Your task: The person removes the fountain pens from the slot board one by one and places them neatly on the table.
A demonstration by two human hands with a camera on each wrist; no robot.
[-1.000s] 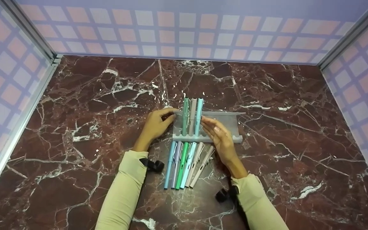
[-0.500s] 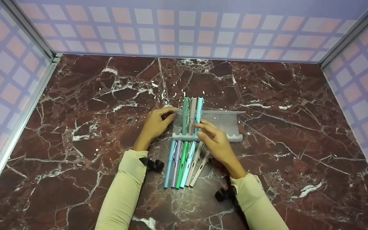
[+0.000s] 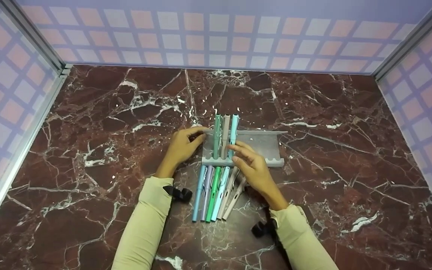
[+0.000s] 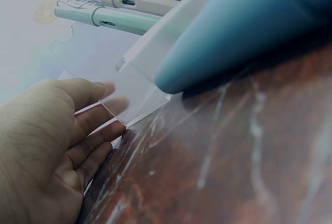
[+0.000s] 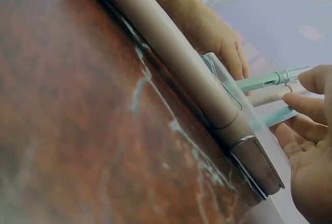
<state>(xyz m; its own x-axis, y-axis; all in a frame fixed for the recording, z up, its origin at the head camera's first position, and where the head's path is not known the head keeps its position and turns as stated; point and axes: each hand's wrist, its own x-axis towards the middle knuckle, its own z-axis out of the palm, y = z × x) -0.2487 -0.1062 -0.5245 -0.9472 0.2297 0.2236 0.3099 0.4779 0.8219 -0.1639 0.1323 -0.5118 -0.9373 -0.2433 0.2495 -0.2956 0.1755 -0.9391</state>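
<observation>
A clear pen stand with a notched front lip stands mid-table. My left hand holds its left edge between thumb and fingers, seen through the plastic in the left wrist view. Three capped pens lean on it: a dull green pen, a beige pen and a light blue pen. The right hand has its fingers curled about the light blue pen's lower part, hiding some of it. In the right wrist view one fingertip lies by the beige pen.
Several capped pens lie in a fan before the stand, including a blue pen, a bright green pen and a tan pen, its top partly behind the right hand. Patterned panels border the marbled table on three sides.
My right hand has shifted left from beside the light blue pen, its fingers now curling about the lower part. The left hand stays at the stand's edge.
</observation>
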